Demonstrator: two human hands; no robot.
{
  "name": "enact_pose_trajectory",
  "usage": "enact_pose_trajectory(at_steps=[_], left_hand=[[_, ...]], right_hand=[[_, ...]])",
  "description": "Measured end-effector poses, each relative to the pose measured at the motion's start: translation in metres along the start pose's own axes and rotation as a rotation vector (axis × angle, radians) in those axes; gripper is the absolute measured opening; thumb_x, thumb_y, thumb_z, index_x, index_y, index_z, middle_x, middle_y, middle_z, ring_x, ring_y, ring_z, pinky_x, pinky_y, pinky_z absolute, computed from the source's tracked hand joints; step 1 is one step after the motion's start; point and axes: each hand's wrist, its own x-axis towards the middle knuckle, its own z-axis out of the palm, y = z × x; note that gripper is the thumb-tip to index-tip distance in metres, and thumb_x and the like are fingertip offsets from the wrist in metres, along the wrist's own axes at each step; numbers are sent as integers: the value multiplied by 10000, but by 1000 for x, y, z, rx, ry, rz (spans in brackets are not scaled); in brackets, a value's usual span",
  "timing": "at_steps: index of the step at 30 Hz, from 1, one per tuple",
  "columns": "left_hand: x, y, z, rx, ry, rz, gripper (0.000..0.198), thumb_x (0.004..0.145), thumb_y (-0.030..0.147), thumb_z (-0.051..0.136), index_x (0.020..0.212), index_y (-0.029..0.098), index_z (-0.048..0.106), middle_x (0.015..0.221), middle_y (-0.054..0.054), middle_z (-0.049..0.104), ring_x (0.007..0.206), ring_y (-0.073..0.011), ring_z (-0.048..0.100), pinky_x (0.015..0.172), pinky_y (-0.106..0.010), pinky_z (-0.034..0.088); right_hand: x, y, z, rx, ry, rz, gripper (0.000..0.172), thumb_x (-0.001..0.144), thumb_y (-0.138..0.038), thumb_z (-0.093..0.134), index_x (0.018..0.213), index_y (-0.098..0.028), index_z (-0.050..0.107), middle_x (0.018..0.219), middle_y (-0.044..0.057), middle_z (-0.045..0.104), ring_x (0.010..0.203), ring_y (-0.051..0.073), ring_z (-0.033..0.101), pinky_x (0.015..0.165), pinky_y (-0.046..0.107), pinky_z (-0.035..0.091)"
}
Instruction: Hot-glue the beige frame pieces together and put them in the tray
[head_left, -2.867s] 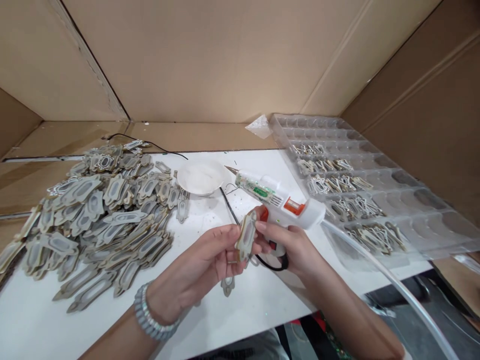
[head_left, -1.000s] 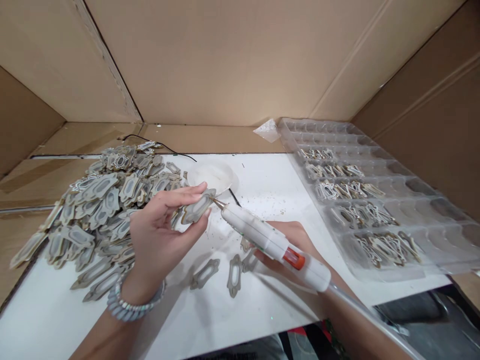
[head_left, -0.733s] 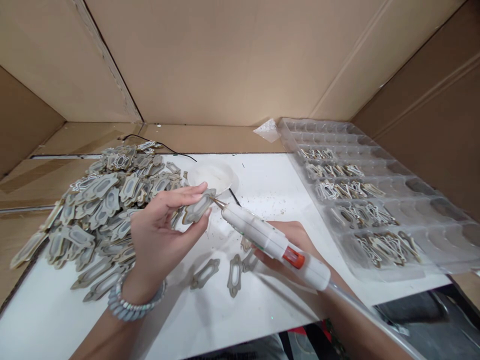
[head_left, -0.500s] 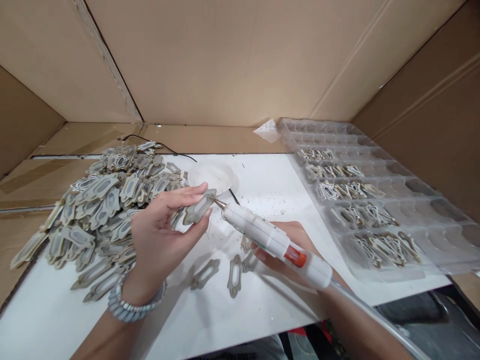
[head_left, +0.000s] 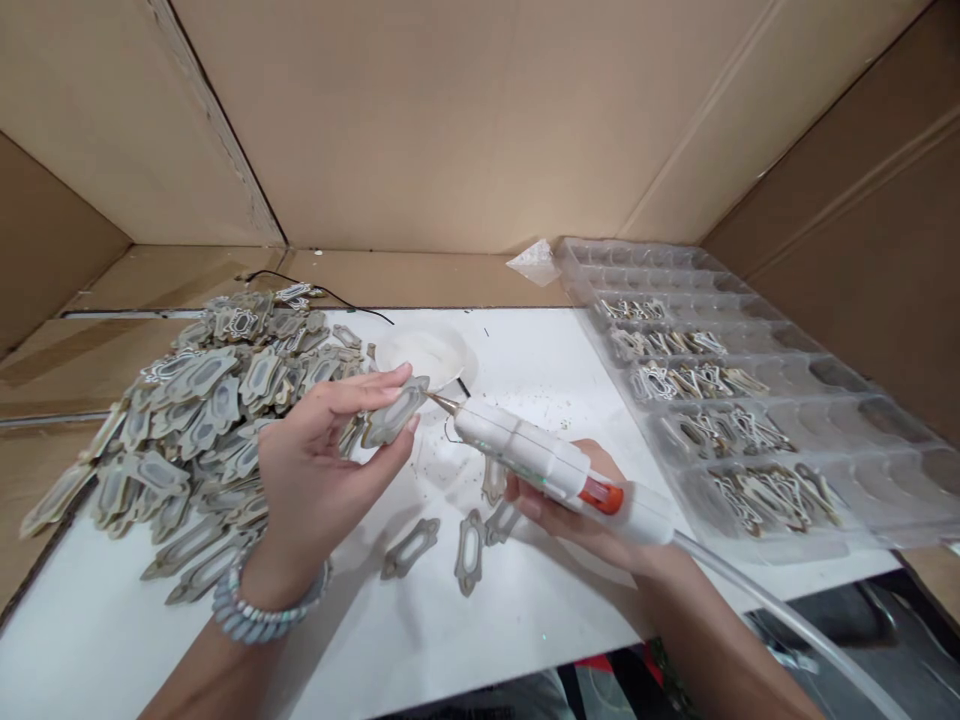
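My left hand (head_left: 322, 470) pinches a small grey ornate frame piece (head_left: 394, 410) between thumb and fingers, held up over the white table (head_left: 525, 620). My right hand (head_left: 577, 515) grips a white glue gun (head_left: 547, 460) with an orange trigger part. Its metal nozzle tip touches the right end of the held piece. A clear glue stick (head_left: 780, 620) trails from the gun's back toward the lower right. Three loose frame pieces (head_left: 469, 535) lie flat on the table below the gun.
A large heap of the same grey pieces (head_left: 202, 420) covers the table's left. A small white dish (head_left: 424, 355) sits behind the hands. A clear plastic compartment tray (head_left: 750, 400) with several pieces stands at right. Cardboard walls (head_left: 450, 120) enclose the back and sides. A black cable (head_left: 337, 298) runs behind the heap.
Since 2.9 s ago my left hand lifted the piece leftward and the glue gun swung round to touch it. In the last second the gun's rear has swung up and right, its nozzle staying on the piece.
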Motion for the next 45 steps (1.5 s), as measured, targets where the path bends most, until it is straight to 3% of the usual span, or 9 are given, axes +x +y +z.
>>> enact_pose_trajectory(at_steps=[8,14,21,29,34,37,39,42,45], left_hand=[[1,1,-6,30,-58,72,314,796,76,742,1004,301,671,1108,47,762,1072,-206,732,971,-434,639],[7,-6,-13,107,-172,88,237,793,132,762,954,273,660,1056,9,778,1024,-211,746,961,-432,633],[3,-14,-66,468,13,-210,199,822,371,726,937,220,668,1174,-53,747,1169,-276,686,1098,-564,498],[-45,-27,-106,852,-99,-239,337,849,572,545,934,291,711,1327,-94,661,1289,-391,582,1103,-674,418],[-48,-27,-107,930,-154,-256,402,870,570,460,987,271,702,1377,-150,596,1324,-450,527,1053,-755,394],[-45,-17,-101,932,-102,-251,414,884,573,480,1082,257,661,1362,-145,593,1306,-414,543,1077,-690,401],[-45,-8,-94,921,-83,-226,404,880,602,514,1064,270,651,1175,-108,682,1132,-358,641,971,-598,497],[-50,4,-76,797,-281,-144,346,843,622,603,919,292,674,853,-25,723,795,-265,673,684,-422,531],[-58,10,-56,723,-537,-43,240,816,514,697,863,279,710,831,-4,738,754,-237,665,636,-360,500]], right_hand=[[1,-7,-2,254,-52,178,233,814,-391,670,741,-181,601,624,-20,537,501,94,460,471,232,360],[6,-6,-5,260,144,314,294,807,-458,689,713,-189,618,530,-43,486,493,101,430,506,251,347],[6,-4,-9,358,260,239,287,794,-451,701,726,-179,639,638,-31,548,477,77,428,505,255,330],[5,0,-10,359,220,226,272,839,-441,688,767,-181,653,557,-55,503,482,83,432,518,255,312],[6,-5,-9,354,211,203,247,834,-413,679,740,-190,630,534,-59,492,503,95,442,561,260,360],[5,-6,-8,338,214,219,246,829,-420,673,743,-193,630,530,-57,494,506,101,442,561,263,366],[5,-8,-8,334,218,229,235,819,-414,673,746,-195,628,542,-56,491,510,102,441,551,261,366],[5,-12,-8,334,236,226,216,810,-399,669,747,-198,621,555,-58,469,517,104,443,545,259,374],[6,-15,-8,329,267,226,217,802,-404,671,754,-199,620,560,-58,459,509,105,434,540,264,374]])
